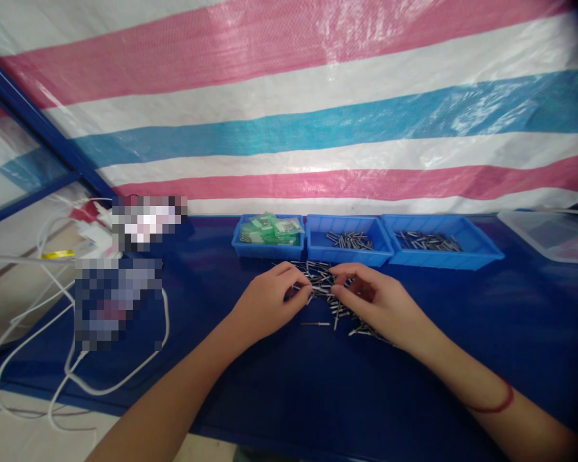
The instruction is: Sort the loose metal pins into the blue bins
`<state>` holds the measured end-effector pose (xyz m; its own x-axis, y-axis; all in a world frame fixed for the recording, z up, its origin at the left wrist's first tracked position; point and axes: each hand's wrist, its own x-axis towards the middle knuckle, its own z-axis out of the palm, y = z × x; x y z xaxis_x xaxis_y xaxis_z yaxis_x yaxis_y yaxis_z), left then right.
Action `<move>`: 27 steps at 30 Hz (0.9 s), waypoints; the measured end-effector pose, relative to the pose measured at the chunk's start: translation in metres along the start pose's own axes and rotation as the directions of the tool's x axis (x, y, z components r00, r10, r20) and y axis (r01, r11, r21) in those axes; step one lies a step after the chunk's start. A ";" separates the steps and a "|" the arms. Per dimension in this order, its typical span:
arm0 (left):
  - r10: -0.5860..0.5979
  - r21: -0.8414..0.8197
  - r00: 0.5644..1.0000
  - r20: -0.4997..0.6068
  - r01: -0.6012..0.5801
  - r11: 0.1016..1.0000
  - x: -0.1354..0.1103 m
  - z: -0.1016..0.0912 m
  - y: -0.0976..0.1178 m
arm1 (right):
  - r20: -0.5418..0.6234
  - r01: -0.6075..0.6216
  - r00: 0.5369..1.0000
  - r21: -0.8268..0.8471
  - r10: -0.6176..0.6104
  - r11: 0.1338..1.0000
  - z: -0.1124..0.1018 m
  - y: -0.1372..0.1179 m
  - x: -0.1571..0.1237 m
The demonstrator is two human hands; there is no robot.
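Over a loose pile of blind rivets (338, 313) on the blue table, both of my hands are close together. My left hand (274, 296) pinches with thumb and forefinger at one end of a silvery blind rivet (322, 290). At its other end are the curled fingers and thumb of my right hand (378, 298); the exact grip is partly hidden. One single rivet (316, 324) lies apart, just in front of the pile. Part of the pile is covered by the right hand.
Behind the pile stand three blue bins: one with green-and-clear packets (270, 229), a middle bin (347, 255) and a right bin (443, 260) with rivets. A clear plastic lid or tray (539, 237) lies far right. White cables (166, 321) and blurred items occupy the left.
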<state>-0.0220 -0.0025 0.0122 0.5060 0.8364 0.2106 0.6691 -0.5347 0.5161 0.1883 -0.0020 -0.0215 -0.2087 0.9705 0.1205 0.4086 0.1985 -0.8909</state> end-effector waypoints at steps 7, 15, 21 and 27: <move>-0.051 -0.258 0.997 -0.065 0.032 0.965 0.000 0.003 0.006 | 0.003 0.006 1.000 0.171 -0.006 0.985 0.001 -0.012 -0.004; -0.022 -0.283 0.996 0.081 0.044 0.958 -0.002 0.008 0.011 | -0.022 -0.038 0.999 0.263 0.045 0.964 0.003 -0.019 -0.008; -0.071 -0.369 0.992 0.105 0.105 0.924 -0.001 0.009 0.014 | -0.008 0.012 1.000 0.296 -0.011 0.955 0.006 -0.023 -0.011; -0.098 -0.454 0.988 0.118 0.141 0.880 -0.001 0.011 0.013 | -0.084 0.043 0.996 0.315 -0.017 0.948 0.007 -0.021 -0.013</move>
<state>-0.0081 -0.0119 0.0094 0.4987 0.8647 0.0602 0.4128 -0.2981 0.8607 0.1764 -0.0193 -0.0078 -0.1402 0.9751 0.1719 0.0988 0.1865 -0.9775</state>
